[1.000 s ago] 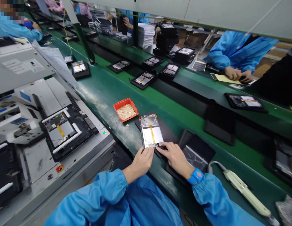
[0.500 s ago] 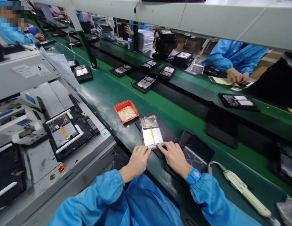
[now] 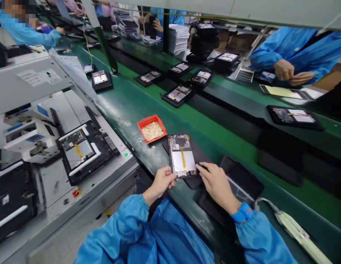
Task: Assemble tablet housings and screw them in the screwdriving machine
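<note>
An opened tablet [image 3: 187,161] lies over a dark flat panel [image 3: 196,181] on the green bench. Its circuit board, silver battery and orange ribbon cable are exposed. My left hand [image 3: 162,181] is closed at its lower left corner, thumb on top and fingertips partly hidden. Along the lower right edge, my right hand [image 3: 216,185] has its fingers stretched out and slightly apart, fingertips at the rim. Close above the tablet stands a red tray [image 3: 140,127] filled with small beige pieces.
Right of my hands lie dark tablet parts [image 3: 246,179] and a pale electric screwdriver [image 3: 299,229]. A machine [image 3: 88,198] on the left holds another opened tablet [image 3: 77,151]. More tablets [image 3: 178,94] sit along the line. A co-worker's hands [image 3: 293,75] are busy across it.
My right hand has moved from the tablet's bottom edge out to its right side. My left hand has closed at the lower left corner. The whole view has shifted slightly.
</note>
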Action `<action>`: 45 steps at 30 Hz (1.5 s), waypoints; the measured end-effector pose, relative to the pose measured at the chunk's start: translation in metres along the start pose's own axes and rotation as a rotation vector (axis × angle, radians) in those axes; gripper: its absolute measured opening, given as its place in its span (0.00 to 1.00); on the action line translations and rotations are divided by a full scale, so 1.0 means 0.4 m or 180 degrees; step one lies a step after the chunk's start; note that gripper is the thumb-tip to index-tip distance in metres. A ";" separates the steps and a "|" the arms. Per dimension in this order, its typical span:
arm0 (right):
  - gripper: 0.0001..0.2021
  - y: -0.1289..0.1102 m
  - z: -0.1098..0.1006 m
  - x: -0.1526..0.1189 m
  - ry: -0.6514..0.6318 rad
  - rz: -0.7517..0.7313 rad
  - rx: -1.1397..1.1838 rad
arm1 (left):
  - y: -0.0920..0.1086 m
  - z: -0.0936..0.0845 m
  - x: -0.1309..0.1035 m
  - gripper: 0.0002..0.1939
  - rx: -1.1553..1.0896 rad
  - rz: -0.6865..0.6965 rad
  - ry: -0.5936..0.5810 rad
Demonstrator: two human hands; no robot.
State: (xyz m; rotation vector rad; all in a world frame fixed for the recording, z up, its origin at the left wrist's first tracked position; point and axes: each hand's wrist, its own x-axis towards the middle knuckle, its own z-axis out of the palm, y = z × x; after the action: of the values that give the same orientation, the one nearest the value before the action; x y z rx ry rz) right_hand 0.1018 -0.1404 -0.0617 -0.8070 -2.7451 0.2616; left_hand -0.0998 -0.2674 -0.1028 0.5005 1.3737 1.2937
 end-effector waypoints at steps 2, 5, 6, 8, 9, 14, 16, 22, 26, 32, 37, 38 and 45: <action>0.18 0.000 -0.038 0.019 0.0358 0.0281 0.0470 | 0.020 -0.021 -0.044 0.13 -0.0214 0.0142 -0.0019; 0.19 -0.032 -0.086 0.095 0.0694 0.0576 0.1061 | 0.048 -0.097 -0.152 0.16 -0.0453 0.0336 -0.0020; 0.18 -0.057 -0.090 0.138 0.0725 0.0573 0.1186 | 0.052 -0.134 -0.196 0.17 -0.0537 0.0409 0.0056; 0.16 -0.140 -0.067 0.248 0.0698 0.0344 0.1364 | 0.049 -0.218 -0.287 0.18 -0.0763 0.0585 0.0396; 0.15 -0.201 -0.041 0.312 0.0663 0.0108 0.1443 | 0.042 -0.265 -0.334 0.19 -0.0877 0.0674 0.0667; 0.15 -0.680 0.190 0.621 0.0054 -0.1520 0.1531 | -0.012 -0.485 -0.549 0.18 -0.1075 0.1014 0.2437; 0.20 -0.886 0.288 0.712 -0.0249 -0.1718 0.1207 | -0.030 -0.548 -0.612 0.18 -0.1118 0.1058 0.2952; 0.29 -1.230 0.473 0.848 -0.0386 -0.1297 0.0908 | -0.062 -0.633 -0.686 0.20 -0.1560 0.1057 0.3679; 0.27 -1.256 0.484 0.882 -0.0382 -0.1130 0.1064 | -0.052 -0.667 -0.661 0.21 -0.1590 0.1103 0.3690; 0.18 -1.110 0.382 0.989 -0.0553 -0.0698 0.1770 | 0.033 -0.785 -0.524 0.17 -0.1182 0.1417 0.3199; 0.24 -0.965 0.331 1.034 -0.0662 -0.0407 0.2485 | 0.118 -0.884 -0.365 0.18 -0.0527 0.1309 0.2929; 0.27 -0.941 0.320 1.039 -0.0628 -0.0357 0.2599 | 0.133 -0.897 -0.337 0.18 -0.0387 0.1252 0.2897; 0.32 -0.688 0.114 1.004 0.0035 0.0063 0.4025 | 0.192 -0.920 -0.234 0.15 0.0662 0.0764 0.2932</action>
State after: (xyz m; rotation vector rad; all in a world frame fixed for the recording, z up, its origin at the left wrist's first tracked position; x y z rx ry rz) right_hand -0.3753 -0.1514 0.0441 -0.4154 -1.8998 1.6978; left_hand -0.4279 -0.4724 -0.0807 0.1947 2.2760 1.6794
